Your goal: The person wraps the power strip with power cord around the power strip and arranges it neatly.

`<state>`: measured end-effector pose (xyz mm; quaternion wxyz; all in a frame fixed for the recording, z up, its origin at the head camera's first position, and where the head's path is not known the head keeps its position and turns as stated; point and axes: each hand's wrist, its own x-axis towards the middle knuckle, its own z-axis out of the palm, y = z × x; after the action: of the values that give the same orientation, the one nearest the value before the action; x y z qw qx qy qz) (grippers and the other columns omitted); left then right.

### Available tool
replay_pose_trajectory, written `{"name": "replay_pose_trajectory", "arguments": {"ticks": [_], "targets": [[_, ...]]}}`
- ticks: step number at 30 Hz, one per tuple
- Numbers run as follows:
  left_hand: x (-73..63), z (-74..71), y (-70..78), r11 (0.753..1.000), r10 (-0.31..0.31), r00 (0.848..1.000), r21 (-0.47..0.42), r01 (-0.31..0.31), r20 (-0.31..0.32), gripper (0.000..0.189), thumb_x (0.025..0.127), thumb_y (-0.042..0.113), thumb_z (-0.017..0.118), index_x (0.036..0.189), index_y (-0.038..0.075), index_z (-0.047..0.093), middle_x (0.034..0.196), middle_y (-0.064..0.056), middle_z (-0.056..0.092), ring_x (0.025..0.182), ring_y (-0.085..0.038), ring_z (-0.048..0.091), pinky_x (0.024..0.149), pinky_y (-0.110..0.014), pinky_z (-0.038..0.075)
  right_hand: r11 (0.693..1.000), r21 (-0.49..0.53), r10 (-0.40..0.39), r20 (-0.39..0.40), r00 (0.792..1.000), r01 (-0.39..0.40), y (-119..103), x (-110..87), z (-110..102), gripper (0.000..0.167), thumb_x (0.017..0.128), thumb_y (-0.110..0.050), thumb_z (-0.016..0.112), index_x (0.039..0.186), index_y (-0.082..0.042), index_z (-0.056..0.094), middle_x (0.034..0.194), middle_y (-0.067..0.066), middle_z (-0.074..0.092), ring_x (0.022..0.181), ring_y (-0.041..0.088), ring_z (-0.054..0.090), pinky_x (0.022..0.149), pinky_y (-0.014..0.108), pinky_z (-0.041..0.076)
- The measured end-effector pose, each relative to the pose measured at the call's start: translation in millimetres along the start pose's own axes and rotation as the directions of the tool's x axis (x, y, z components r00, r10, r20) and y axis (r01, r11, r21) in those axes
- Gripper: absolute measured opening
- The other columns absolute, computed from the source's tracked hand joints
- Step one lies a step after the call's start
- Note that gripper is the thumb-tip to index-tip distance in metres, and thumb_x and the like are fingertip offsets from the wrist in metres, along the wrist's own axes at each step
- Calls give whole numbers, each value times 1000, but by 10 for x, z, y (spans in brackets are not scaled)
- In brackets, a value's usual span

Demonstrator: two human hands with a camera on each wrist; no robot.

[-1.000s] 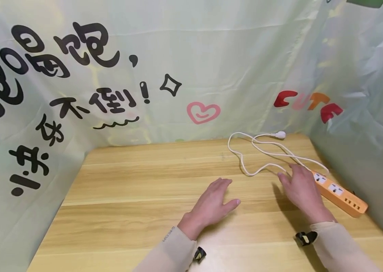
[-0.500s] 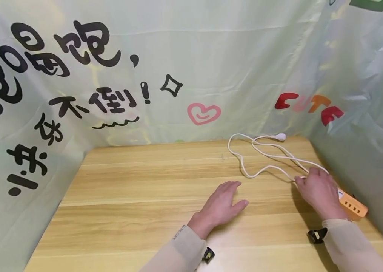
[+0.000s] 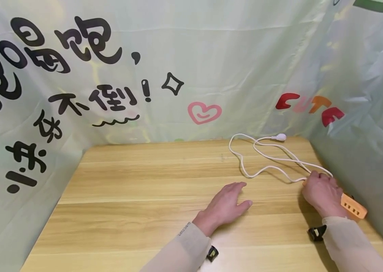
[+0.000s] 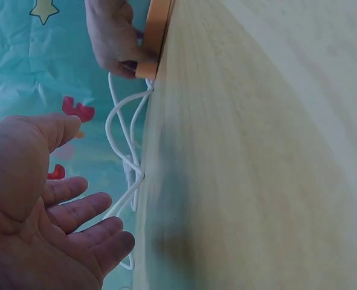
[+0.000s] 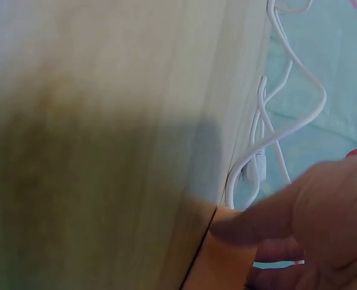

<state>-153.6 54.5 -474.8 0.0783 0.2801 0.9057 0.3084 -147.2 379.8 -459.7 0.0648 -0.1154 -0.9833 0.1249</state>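
An orange power strip (image 3: 353, 206) lies slantwise on the table at the right in the head view. My right hand (image 3: 323, 192) grips it near the cord end and covers its white sockets; a row of small ports shows past the wrist. In the right wrist view the thumb presses one side of the strip (image 5: 221, 266), with fingers on the far side. A white cord (image 3: 242, 162) loops away toward the back, ending in a white plug (image 3: 280, 137). My left hand (image 3: 223, 206) is held over the middle of the table, fingers extended, thumb apart, holding nothing.
The wooden table (image 3: 126, 189) runs back to a printed fabric wall (image 3: 245, 75). Another fabric side (image 3: 368, 143) stands close along the right edge, near the power strip. Each wrist carries a small black strap device (image 3: 317, 233).
My right hand has moved right from over the cord end onto the power strip and taken hold of it. The left hand has drifted slightly right, fingers still extended.
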Motion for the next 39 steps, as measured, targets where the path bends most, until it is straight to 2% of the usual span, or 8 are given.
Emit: {"name": "replay_pose_trajectory", "arguments": {"ticks": [8,13,16,19,24,26,31,39], "targets": [[29,-1,-13,1000,0,1000,5,0,-5,63,106,51,56,160,20,44,160,1,51,150,-17,45,123,-33,37,998,5,-70,2,998,70,-91,43,-33,36,100,-18,57,86,15,48,86,46,47,84,69,48,67,70,41],[45,2,-26,1000,4,1000,7,-4,-3,64,106,52,56,160,21,42,160,2,51,151,-18,45,123,-33,37,990,68,-128,38,991,125,-220,39,-36,41,102,-22,62,102,13,41,78,36,52,68,49,57,59,63,45],[49,-1,-39,1000,-5,1000,-5,5,-1,64,106,52,56,161,21,41,161,2,50,151,-18,45,123,-34,37,985,100,-149,57,987,143,-285,26,-19,45,103,-27,63,112,10,39,80,26,60,68,38,59,60,57,45],[52,-6,-58,999,-18,1000,-30,18,-2,65,106,51,57,161,21,42,161,3,50,150,-17,46,123,-33,37,986,135,-118,111,987,103,-360,16,8,55,105,-37,61,122,9,36,85,23,64,72,35,60,64,54,46],[62,-4,-94,998,-29,1000,-55,29,2,66,105,50,59,161,19,42,160,3,51,149,-17,47,122,-33,38,981,195,-31,206,978,-10,-494,10,50,84,105,-50,59,142,18,26,103,38,62,84,43,63,72,55,51],[66,-3,-102,998,-32,999,-58,32,5,66,105,50,59,161,19,42,161,3,51,149,-17,47,122,-33,38,978,206,-26,208,978,-18,-542,5,72,88,104,-54,59,143,20,31,111,41,61,89,45,63,74,55,52],[74,-11,-108,997,-32,999,-66,31,-3,66,105,50,59,161,19,42,161,3,50,149,-17,47,123,-33,37,970,242,-62,166,984,21,-656,-18,147,80,102,-56,61,131,18,51,116,37,63,94,43,64,75,54,53],[86,-49,-117,997,-28,999,-66,25,-46,61,106,46,59,160,20,44,161,3,50,149,-19,47,123,-37,38,948,317,-79,141,987,30,-872,-48,237,71,102,-54,63,126,12,55,105,29,66,83,34,62,67,42,49]]}}
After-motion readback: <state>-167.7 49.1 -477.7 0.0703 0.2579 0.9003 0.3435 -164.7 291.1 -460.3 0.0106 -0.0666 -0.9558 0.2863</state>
